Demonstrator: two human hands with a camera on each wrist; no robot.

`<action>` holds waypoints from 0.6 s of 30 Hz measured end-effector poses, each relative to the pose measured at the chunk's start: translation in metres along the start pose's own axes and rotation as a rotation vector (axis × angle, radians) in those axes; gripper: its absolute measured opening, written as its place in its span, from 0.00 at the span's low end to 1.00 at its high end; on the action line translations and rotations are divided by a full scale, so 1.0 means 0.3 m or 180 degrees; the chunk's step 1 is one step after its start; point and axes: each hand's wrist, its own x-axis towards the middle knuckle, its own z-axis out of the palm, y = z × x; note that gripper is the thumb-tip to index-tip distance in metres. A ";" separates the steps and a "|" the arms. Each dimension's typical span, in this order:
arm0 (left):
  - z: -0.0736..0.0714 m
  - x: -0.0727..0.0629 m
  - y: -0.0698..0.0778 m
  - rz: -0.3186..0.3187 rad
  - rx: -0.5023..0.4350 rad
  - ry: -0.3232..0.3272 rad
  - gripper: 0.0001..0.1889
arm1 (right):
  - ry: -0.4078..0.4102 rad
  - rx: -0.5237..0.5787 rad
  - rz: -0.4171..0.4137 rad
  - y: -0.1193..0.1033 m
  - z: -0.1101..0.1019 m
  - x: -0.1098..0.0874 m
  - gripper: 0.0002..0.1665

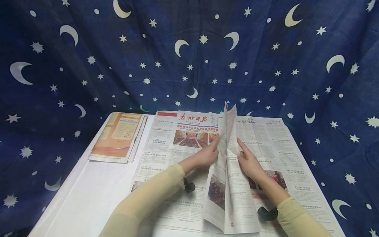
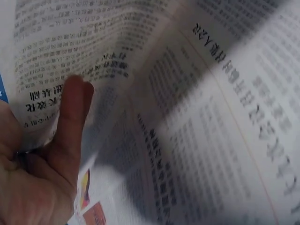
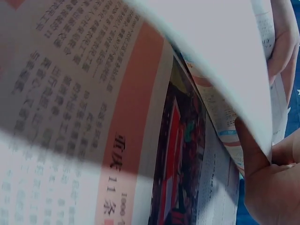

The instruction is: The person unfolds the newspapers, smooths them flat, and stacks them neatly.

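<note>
An opened newspaper (image 1: 160, 164) lies spread on the table, and its middle sheets (image 1: 238, 194) stand up in a fold between my two hands. My left hand (image 1: 208, 154) holds the sheets from the left; in the left wrist view its fingers (image 2: 71, 117) lie along the printed paper, with the thumb opposite. On the other side, my right hand (image 1: 251, 164) pinches the raised paper. Its thumb (image 3: 251, 147) overlaps the page in the right wrist view, where the paper runs in between thumb and fingers. Part of the left hand shows beyond the sheets there.
A stack of folded papers (image 1: 118, 136) with an orange cover lies left of the newspaper on the white table (image 1: 74, 194). A dark blue curtain (image 1: 165, 59) with moons and stars hangs right behind the table and along its sides.
</note>
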 end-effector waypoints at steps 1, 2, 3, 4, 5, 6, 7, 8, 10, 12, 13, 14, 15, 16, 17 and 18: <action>-0.009 -0.006 -0.003 0.0022 -0.0023 0.0014 0.35 | 0.0006 0.0016 0.0005 0.001 -0.004 -0.002 0.41; -0.018 -0.010 -0.007 0.0046 -0.0056 0.0030 0.35 | 0.0010 0.0040 0.0014 0.002 -0.010 -0.004 0.41; -0.028 -0.016 -0.010 0.0060 -0.0092 0.0038 0.35 | 0.0012 0.0056 0.0025 0.002 -0.015 -0.007 0.41; -0.040 -0.023 -0.012 0.0069 -0.0128 0.0053 0.35 | 0.0018 0.0064 0.0030 0.001 -0.020 -0.010 0.42; -0.052 -0.029 -0.017 0.0072 -0.0170 0.0079 0.35 | 0.0016 0.0082 0.0043 0.001 -0.025 -0.014 0.42; -0.065 -0.037 -0.019 0.0066 -0.0221 0.0106 0.36 | 0.0016 0.0093 0.0050 -0.001 -0.030 -0.018 0.42; -0.079 -0.045 -0.023 0.0057 -0.0270 0.0138 0.36 | 0.0019 0.0086 0.0052 -0.002 -0.035 -0.024 0.41; -0.094 -0.053 -0.029 0.0046 -0.0329 0.0153 0.37 | 0.0025 0.0100 0.0041 -0.003 -0.041 -0.029 0.41; -0.126 -0.075 -0.039 0.0017 -0.0451 0.0196 0.37 | 0.0042 0.0094 0.0023 -0.004 -0.053 -0.038 0.41; -0.159 -0.098 -0.050 0.0001 -0.0539 0.0241 0.37 | 0.0071 0.0099 0.0002 -0.002 -0.068 -0.045 0.41; -0.176 -0.111 -0.054 -0.0016 -0.0576 0.0256 0.37 | 0.0092 0.0092 -0.0009 -0.001 -0.075 -0.047 0.41; -0.193 -0.124 -0.058 -0.0027 -0.0604 0.0278 0.37 | 0.0102 0.0107 -0.0017 0.001 -0.083 -0.048 0.41; -0.210 -0.138 -0.060 -0.0018 -0.0655 0.0285 0.37 | 0.0120 0.0100 -0.0024 0.003 -0.090 -0.050 0.42; -0.227 -0.150 -0.063 -0.0008 -0.0691 0.0292 0.37 | 0.0137 0.0104 -0.0027 0.005 -0.096 -0.051 0.42; -0.244 -0.164 -0.064 -0.0003 -0.0728 0.0302 0.37 | 0.0155 0.0088 -0.0020 0.005 -0.102 -0.052 0.42; -0.260 -0.177 -0.065 -0.0001 -0.0765 0.0314 0.37 | 0.0166 0.0054 -0.0009 0.005 -0.108 -0.053 0.42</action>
